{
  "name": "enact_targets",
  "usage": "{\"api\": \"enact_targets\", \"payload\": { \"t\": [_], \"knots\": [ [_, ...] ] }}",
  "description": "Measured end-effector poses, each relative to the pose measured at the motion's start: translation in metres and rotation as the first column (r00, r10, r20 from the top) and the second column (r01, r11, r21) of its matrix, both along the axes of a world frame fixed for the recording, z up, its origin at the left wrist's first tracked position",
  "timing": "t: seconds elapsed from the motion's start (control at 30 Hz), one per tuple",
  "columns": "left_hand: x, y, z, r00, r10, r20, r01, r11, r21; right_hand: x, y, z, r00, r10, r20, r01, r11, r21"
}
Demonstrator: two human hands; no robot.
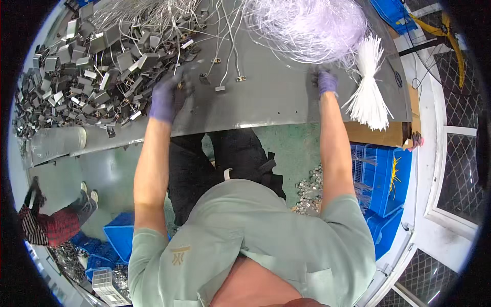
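- Smooth, matt tabletop [266, 97] here, its front edge catching a bright glint!
- Small housings [124, 60], hard and satin, metal or plastic, can't tell!
- Coiled strands [307, 28] gleaming, glossy, plastic-looking!
- Crates [384, 174] in smooth plastic!
- Shirt [245, 220]: soft, matt cloth!

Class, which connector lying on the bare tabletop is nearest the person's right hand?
The rightmost connector; the other loose ones on the bare tabletop lie farther left, closer to the left hand.

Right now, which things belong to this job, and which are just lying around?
Likely job: grey blocks and corded connectors by the left hand; clear strands by the right hand; perhaps white strips.

Probably lying around: clear cylinder, blue bins, cardboard.
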State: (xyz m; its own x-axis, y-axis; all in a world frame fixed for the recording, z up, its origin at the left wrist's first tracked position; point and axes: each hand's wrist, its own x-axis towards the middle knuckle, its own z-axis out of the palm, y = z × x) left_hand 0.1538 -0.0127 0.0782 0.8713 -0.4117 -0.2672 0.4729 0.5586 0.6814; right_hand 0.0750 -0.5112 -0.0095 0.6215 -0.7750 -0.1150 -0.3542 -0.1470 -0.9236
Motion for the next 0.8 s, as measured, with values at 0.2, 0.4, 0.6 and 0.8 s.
{"api": "enact_targets", "payload": {
  "t": [0.2, 0.4, 0.6, 0.8],
  "knots": [
    [-0.090, 0.036, 0.024, 0.969, 0.134, 0.209, -0.190, 0.942, 0.276, 0.045, -0.065, -0.054, 0.992, 0.058, -0.116, -0.072, 0.989, -0.129],
    [-0.143, 0.088, 0.006, 0.991, 0.073, 0.111, -0.110, 0.919, 0.379, 0.038, -0.026, -0.032, 0.985, 0.171, -0.014, -0.172, 0.985, -0.015],
    [-0.195, 0.111, 0.005, 0.995, 0.071, 0.076, -0.100, 0.858, 0.503, -0.026, 0.141, 0.114, 0.949, 0.298, 0.099, -0.294, 0.954, -0.049],
    [-0.204, 0.085, 0.029, 0.996, -0.018, 0.092, -0.034, 0.847, 0.531, -0.053, 0.203, 0.097, 0.754, 0.593, -0.282, -0.579, 0.398, -0.711]
  ]
}}
